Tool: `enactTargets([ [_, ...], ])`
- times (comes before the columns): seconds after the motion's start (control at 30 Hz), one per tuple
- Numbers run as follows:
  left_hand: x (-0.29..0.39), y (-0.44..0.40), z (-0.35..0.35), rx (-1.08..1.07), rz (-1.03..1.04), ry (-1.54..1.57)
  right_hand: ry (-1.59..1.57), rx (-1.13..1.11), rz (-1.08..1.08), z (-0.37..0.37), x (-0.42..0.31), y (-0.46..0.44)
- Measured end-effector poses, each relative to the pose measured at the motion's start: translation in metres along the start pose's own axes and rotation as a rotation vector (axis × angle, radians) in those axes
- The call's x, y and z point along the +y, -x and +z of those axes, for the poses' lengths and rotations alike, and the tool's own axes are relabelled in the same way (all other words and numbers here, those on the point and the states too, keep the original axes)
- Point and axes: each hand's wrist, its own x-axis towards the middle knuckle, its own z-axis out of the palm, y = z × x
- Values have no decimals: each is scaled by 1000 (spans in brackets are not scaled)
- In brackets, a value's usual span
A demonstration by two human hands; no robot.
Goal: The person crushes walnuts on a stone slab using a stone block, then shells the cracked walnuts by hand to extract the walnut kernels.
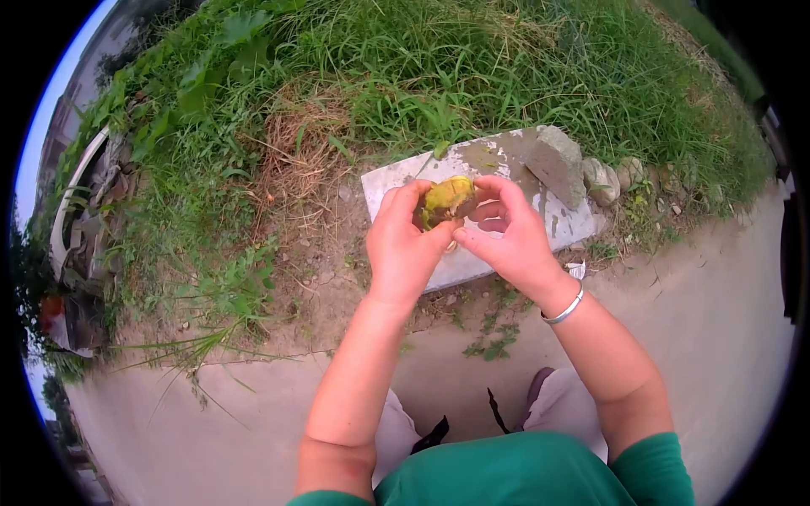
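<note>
A yellow-green fruit (449, 199) with a brown, rough patch on its lower side is held up between both hands; its exact kind I cannot make out. My left hand (400, 243) grips it from the left, fingers curled behind and thumb below. From the right, my right hand (516, 239) closes on it with the fingertips, its thumb close to the left thumb. Under the hands lies a pale stone slab (392, 179), wet and stained in places. A small light-brown bit shows just below the thumbs, partly hidden by them.
A grey stone block (557, 162) rests on the slab's right part, with rounded stones (601, 181) beside it. Tall grass (472, 72) grows behind, and dry straw (299, 139) lies left. Concrete paving (700, 320) runs along the front, and weeds (211, 295) overhang its edge.
</note>
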Motion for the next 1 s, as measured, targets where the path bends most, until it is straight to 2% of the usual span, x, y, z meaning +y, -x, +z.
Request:
enactTargets([
  [0.07, -5, 0, 1, 44, 164, -151, -49, 21, -11, 2, 2, -2],
  [0.2, -3, 4, 2, 36, 137, -278, -143, 34, 70, 5, 7, -7],
  [0.27, -11, 4, 2, 42, 213, -381, -136, 18, 65, 8, 11, -7],
  [0.4, -22, 4, 0, 21, 282, -387, -144, 4, 91, 10, 22, -8],
  [0.5, -37, 1, 1, -31, 189, -307, -229, -30, 154, 9, 27, -9],
  [0.57, -45, -3, 1, -140, -100, 91, -488, -74, 301, 7, 25, -10],
  [0.6, -47, -3, 0, -139, -101, 92, -487, -75, 302, 6, 23, -11],
  [0.67, -40, -4, -5, -249, -287, 373, -697, -108, 460, 3, 21, -12],
  [0.87, -53, -3, -2, -241, -375, 597, -857, -190, 528, -1, 34, -15],
  [1.0, -56, -2, -4, -264, -403, 631, -884, -201, 548, -4, 39, -17],
])
